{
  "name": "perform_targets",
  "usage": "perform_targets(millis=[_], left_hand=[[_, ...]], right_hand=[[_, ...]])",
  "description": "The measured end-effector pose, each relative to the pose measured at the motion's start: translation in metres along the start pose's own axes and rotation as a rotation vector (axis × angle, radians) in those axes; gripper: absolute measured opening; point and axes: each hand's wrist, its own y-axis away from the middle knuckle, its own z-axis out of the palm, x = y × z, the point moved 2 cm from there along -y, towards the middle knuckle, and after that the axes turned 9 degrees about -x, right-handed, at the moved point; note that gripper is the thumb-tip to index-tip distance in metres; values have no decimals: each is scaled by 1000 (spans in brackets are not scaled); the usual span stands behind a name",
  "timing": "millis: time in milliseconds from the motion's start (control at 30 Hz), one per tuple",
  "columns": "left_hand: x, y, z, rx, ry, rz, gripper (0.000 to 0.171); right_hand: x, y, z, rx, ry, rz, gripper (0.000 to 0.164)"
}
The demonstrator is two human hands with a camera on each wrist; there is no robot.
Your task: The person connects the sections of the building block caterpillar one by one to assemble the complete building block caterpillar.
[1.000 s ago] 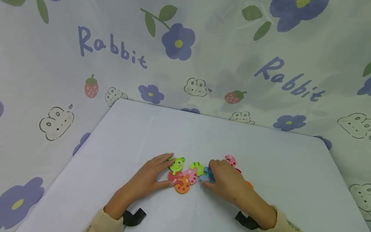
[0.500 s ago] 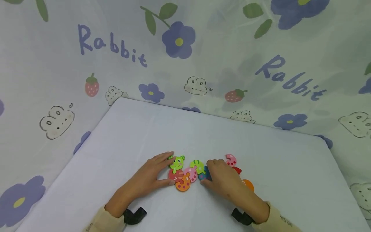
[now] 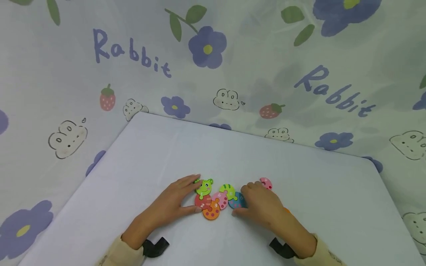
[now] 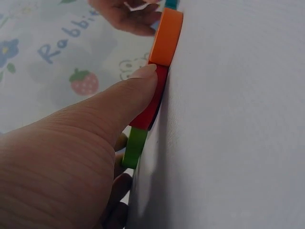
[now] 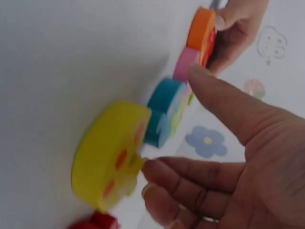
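Observation:
A caterpillar number puzzle lies joined in a row on the white table. My left hand (image 3: 173,199) grips its head end, thumb on the edge of the red 2 piece (image 3: 203,202) and fingers behind the green smiling head (image 3: 203,189). Along the row come the orange 3 (image 3: 211,213), pink 4 (image 3: 219,201), green 5 (image 3: 227,191) and blue piece (image 3: 235,201). Beside the blue piece is my right hand (image 3: 263,205), its thumb and fingers spread apart in the right wrist view. A yellow spotted piece (image 5: 105,152) lies near its fingertips, hidden in the head view.
Past my right hand lies a pink piece (image 3: 266,183). An orange piece (image 3: 287,211) shows slightly behind the wrist, and a red piece (image 5: 93,223) appears at the bottom of the right wrist view. A printed curtain rises behind the table (image 3: 233,151).
The blue piece came against the green 5 piece and now sits joined on its knob. My right hand moved left with it, then eased back right. The left hand kept its place.

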Motion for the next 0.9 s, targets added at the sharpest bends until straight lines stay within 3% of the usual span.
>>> perform_targets(millis=[233,567,900], left_hand=[[0,-1,-1,9,-20,6,82],[0,-2,0,42,15,40,82],[1,-3,-1,29,19,32,83]], right_hand=[[22,19,-14,40,6,-114,64],[39,39,-20,6,1,-87,64],[44,44,-4,6,-18,-114,60]])
